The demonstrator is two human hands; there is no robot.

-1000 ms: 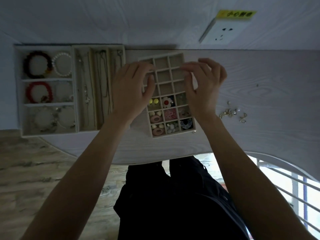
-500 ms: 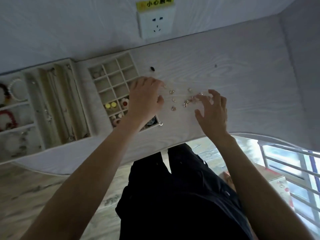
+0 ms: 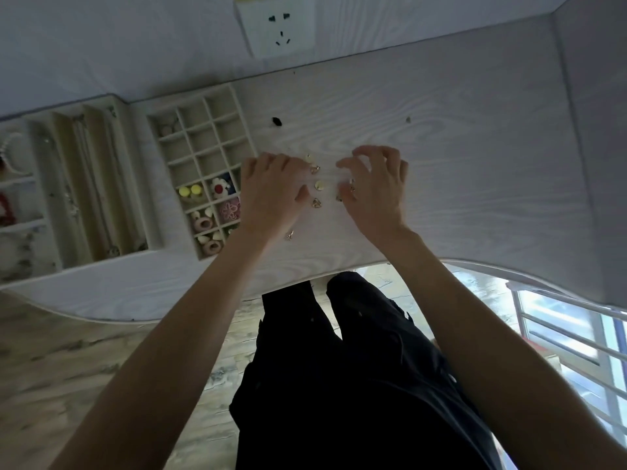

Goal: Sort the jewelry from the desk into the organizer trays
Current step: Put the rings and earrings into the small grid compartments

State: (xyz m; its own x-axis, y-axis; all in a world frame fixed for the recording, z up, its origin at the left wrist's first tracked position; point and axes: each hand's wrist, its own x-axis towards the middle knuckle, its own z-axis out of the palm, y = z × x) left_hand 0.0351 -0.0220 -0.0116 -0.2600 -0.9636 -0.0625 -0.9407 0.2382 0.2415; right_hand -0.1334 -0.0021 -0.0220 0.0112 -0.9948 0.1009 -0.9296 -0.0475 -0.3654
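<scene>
Several small gold earrings (image 3: 319, 185) lie scattered on the white wood-grain desk (image 3: 458, 171), one more near my left wrist (image 3: 289, 235). My left hand (image 3: 271, 191) rests on the desk just left of them, fingers bent down, holding nothing I can see. My right hand (image 3: 376, 184) is on their right, fingers curled claw-like, thumb and forefinger pinching a gold earring (image 3: 351, 188). The grid organizer tray (image 3: 200, 130) sits left of my left hand; its near cells hold colourful studs, partly hidden by my hand.
A long-slot tray with necklaces (image 3: 91, 184) and a bracelet tray (image 3: 13, 198) stand further left. A small black item (image 3: 276, 121) and a tiny piece (image 3: 408, 120) lie farther back. A wall socket (image 3: 280, 25) is behind; the desk's curved front edge (image 3: 475, 269) is near.
Both hands left the grid tray and moved right to the loose earrings. My right hand has since closed in from the right and curled over the pieces; the view swung right.
</scene>
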